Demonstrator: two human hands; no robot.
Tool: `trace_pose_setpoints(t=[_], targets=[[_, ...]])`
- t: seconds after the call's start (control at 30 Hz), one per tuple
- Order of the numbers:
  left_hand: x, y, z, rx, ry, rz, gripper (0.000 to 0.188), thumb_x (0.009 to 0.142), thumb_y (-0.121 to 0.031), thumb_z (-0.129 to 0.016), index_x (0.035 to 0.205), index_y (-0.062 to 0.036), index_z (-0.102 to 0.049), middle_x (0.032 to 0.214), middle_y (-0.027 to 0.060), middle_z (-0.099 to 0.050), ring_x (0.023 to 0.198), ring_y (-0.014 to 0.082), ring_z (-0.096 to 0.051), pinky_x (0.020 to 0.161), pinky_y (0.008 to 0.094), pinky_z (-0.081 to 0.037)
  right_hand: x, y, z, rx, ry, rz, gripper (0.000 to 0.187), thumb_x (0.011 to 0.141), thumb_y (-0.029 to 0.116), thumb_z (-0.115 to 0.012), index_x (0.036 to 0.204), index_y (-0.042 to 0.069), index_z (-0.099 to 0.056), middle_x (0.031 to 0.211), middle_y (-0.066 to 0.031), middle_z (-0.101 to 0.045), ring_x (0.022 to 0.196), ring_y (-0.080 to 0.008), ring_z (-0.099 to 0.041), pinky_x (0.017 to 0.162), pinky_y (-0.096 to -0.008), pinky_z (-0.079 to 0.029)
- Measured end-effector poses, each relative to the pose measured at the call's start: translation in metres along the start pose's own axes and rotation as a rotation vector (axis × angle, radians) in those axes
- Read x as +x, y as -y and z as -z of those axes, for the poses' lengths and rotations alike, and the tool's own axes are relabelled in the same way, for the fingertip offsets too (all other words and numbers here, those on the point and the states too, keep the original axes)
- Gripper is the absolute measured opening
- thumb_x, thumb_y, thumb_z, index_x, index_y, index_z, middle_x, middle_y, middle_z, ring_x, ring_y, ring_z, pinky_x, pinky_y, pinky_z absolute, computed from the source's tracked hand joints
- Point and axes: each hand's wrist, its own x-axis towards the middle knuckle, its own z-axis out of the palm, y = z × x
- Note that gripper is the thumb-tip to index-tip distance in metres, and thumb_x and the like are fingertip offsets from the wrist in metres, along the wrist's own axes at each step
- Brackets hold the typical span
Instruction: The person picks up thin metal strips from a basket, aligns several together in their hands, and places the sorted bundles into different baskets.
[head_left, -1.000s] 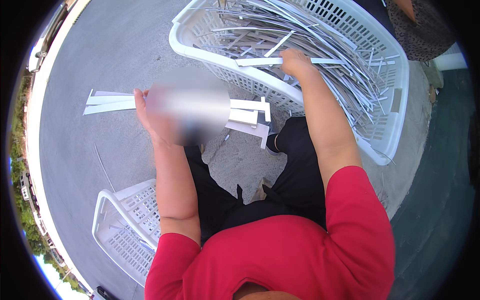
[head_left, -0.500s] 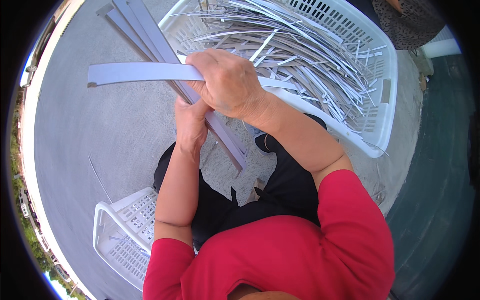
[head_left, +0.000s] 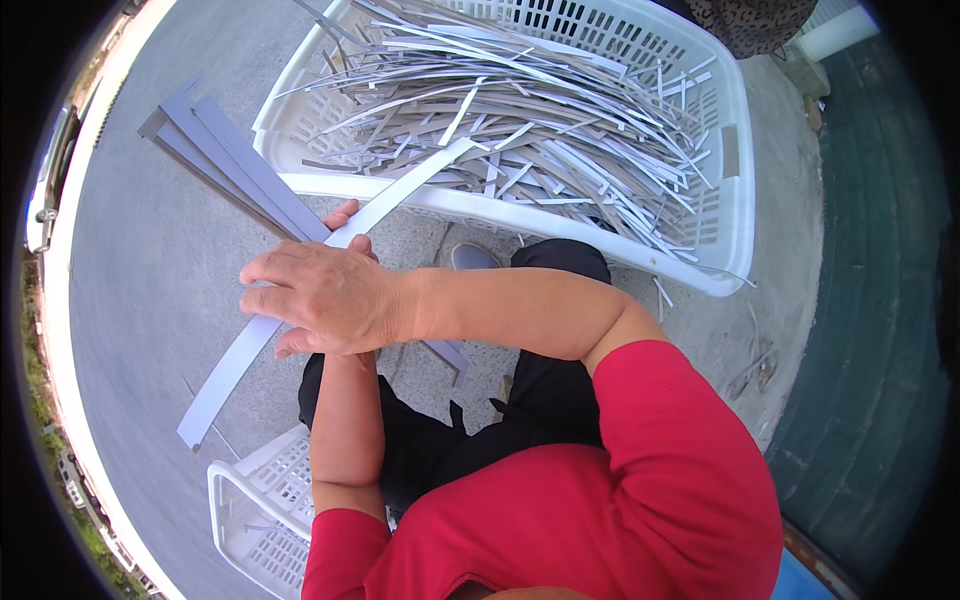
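Observation:
In front of me my left hand [head_left: 343, 214] grips a bundle of long pale grey strips [head_left: 240, 165]. Most of that hand is hidden behind my right one; only some fingertips show. Across the bundle lies a single long white strip [head_left: 225, 385], slanting from lower left up toward the big basket. My right hand [head_left: 325, 298] is laid over this strip, its fingers bent loosely and the thumb on the near side. The strip passes between thumb and fingers. The bundle's lower end [head_left: 447, 358] comes out below my right forearm.
A large white slotted plastic basket [head_left: 735, 200] full of loose narrow strips [head_left: 560, 125] stands ahead to the right. A smaller white basket [head_left: 225, 510] is at lower left with a few strips inside. A patterned dark cloth [head_left: 755, 25] hangs at the upper right.
My right hand has moved left and down, over my left hand. The single strip has turned from nearly level to a steep slant. The bundle has shifted lower left, as the view moved too.

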Motion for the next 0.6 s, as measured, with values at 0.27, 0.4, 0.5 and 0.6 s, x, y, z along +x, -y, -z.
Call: trace_pose_setpoints(t=[0.27, 0.4, 0.5, 0.6], targets=[[0.026, -0.047, 0.049, -0.094, -0.441, -0.176, 0.024, 0.089, -0.032, -0.054, 0.091, -0.0074, -0.05, 0.091, 0.0065, -0.059, 0.065, 0.0092, -0.043, 0.051, 0.0198, -0.038, -0.004, -0.084, 0.081, -0.364, -0.199, -0.426, 0.035, 0.076, 0.02, -0.066, 0.103, 0.0, -0.056, 0.112, -0.0154, -0.052, 0.105, -0.0319, -0.05, 0.092, -0.0385, -0.041], [0.03, -0.063, 0.067, -0.097, -0.601, -0.199, 0.026, 0.091, -0.032, -0.044, 0.096, -0.0071, -0.049, 0.091, 0.0072, -0.057, 0.068, 0.0132, -0.047, 0.057, 0.0233, -0.04, -0.038, -0.165, 0.097, -0.205, -0.635, -1.258, 0.038, 0.075, 0.019, -0.063, 0.106, -0.003, -0.056, 0.111, -0.0165, -0.054, 0.105, -0.0296, -0.052, 0.09, -0.0362, -0.043], [0.028, -0.067, 0.052, 0.02, -0.791, -0.225, 0.032, 0.091, -0.031, -0.033, 0.104, -0.0039, -0.045, 0.088, 0.0097, -0.056, 0.077, 0.0195, -0.052, 0.07, 0.0301, -0.043, -0.07, -0.199, 0.1, 0.232, -0.683, -1.632, 0.038, 0.08, 0.025, -0.061, 0.109, 0.002, -0.053, 0.101, -0.0167, -0.058, 0.099, -0.0292, -0.056, 0.086, -0.04, -0.043], [0.024, -0.068, 0.056, -0.075, -0.737, -0.249, 0.033, 0.091, -0.031, -0.032, 0.101, -0.0017, -0.044, 0.084, 0.009, -0.054, 0.079, 0.0205, -0.052, 0.07, 0.0313, -0.044, -0.078, -0.21, 0.087, 0.487, -0.79, -1.77, 0.033, 0.084, 0.026, -0.059, 0.107, 0.004, -0.051, 0.096, -0.0144, -0.06, 0.091, -0.0278, -0.06, 0.083, -0.046, -0.044]])
